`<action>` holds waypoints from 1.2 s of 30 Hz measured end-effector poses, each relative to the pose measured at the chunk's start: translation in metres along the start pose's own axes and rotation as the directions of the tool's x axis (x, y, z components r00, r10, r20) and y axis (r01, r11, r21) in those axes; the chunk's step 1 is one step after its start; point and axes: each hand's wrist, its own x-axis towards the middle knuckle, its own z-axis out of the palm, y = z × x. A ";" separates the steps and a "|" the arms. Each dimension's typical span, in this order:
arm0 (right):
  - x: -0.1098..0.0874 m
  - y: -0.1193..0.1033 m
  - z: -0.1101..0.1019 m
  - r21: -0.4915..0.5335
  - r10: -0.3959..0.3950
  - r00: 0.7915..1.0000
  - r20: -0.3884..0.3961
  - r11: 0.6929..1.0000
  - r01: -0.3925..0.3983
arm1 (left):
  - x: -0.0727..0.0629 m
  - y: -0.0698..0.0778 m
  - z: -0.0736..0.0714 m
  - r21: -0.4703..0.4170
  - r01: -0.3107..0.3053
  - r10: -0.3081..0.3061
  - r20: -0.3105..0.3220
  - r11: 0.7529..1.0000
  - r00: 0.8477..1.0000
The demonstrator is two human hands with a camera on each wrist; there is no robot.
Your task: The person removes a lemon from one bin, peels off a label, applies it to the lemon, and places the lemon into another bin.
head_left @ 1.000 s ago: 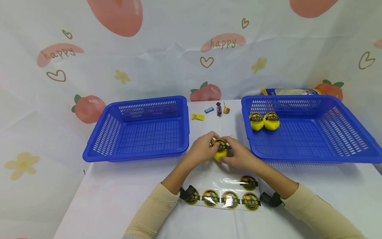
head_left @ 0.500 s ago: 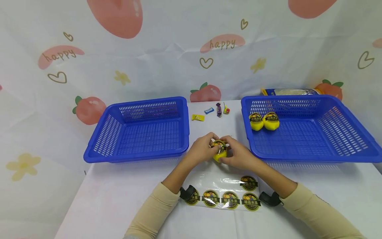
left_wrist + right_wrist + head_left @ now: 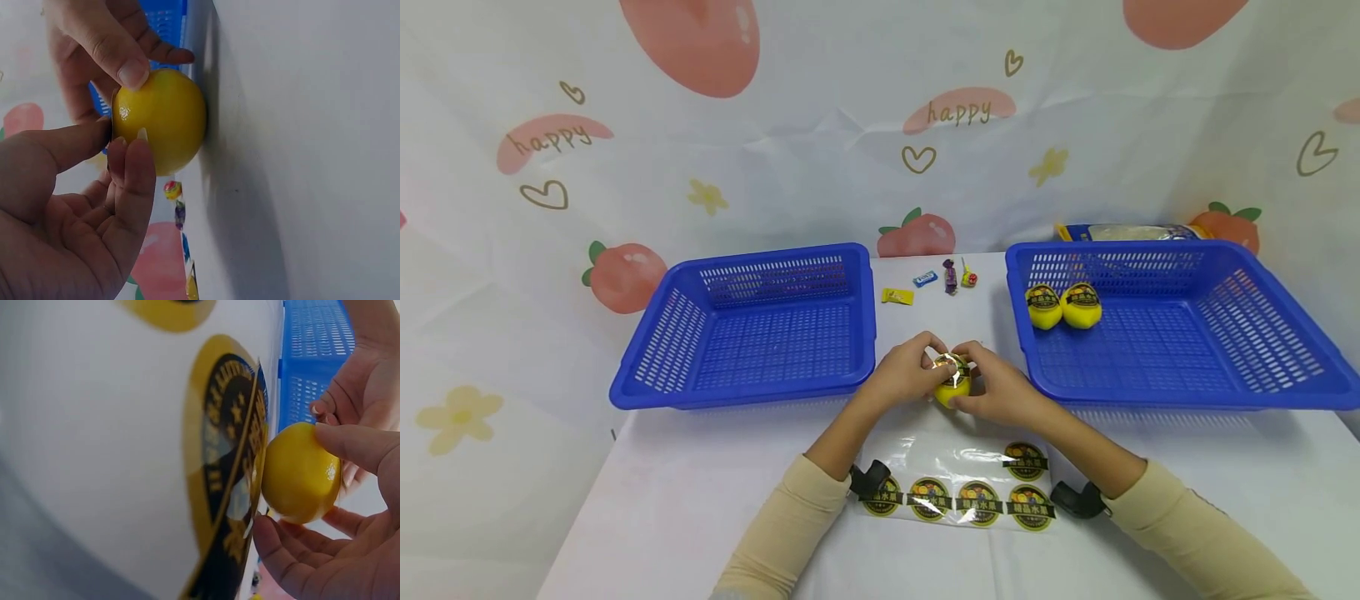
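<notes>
A yellow lemon (image 3: 950, 396) stands low over the white table between both hands, with a round black-and-gold sticker (image 3: 951, 365) on its upper face. My right hand (image 3: 1003, 390) grips it from the right, thumb and fingers round its sides. From the left, my left hand (image 3: 907, 370) holds its thumb against the sticker, and its curled fingertips touch the side of the lemon (image 3: 172, 119). Much of the sticker is hidden by that thumb. Just in front lies a clear sticker sheet (image 3: 925, 454) with several round stickers along its near and right edges.
A blue basket (image 3: 745, 387) stands at the left. Another blue basket (image 3: 1187, 393) at the right holds two stickered lemons (image 3: 1082, 310). Behind the hands lie a yellow packet (image 3: 898, 296), a blue candy (image 3: 925, 279), a purple candy (image 3: 951, 277) and a lollipop (image 3: 970, 277).
The left thumb has shifted slightly over the sticker, and the lemon's top has tipped a little toward the person. The right hand keeps its grip almost unmoved.
</notes>
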 end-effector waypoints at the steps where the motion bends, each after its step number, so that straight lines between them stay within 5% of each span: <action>1: 0.000 0.001 0.000 0.001 -0.002 1.000 0.002 1.000 0.002 | 0.000 0.000 0.000 -0.001 -0.002 0.002 -0.001 1.000 1.000; 23: -0.001 0.003 -0.001 0.021 -0.016 1.000 0.012 1.000 0.016 | -0.001 -0.005 0.006 0.103 -0.046 0.062 -0.153 0.994 0.986; 29: 0.000 0.004 -0.001 0.015 -0.038 0.999 -0.003 0.999 0.038 | -0.001 -0.010 0.005 0.037 -0.014 0.017 -0.092 0.999 0.996; 32: 0.000 0.003 0.000 0.010 -0.037 0.999 -0.005 0.999 0.037 | -0.001 -0.013 0.004 -0.075 0.034 -0.034 -0.001 0.997 0.999; 36: -0.001 0.002 -0.001 0.023 -0.014 1.000 0.003 1.000 0.014 | 0.001 -0.014 0.002 -0.245 0.115 -0.090 0.111 0.963 0.990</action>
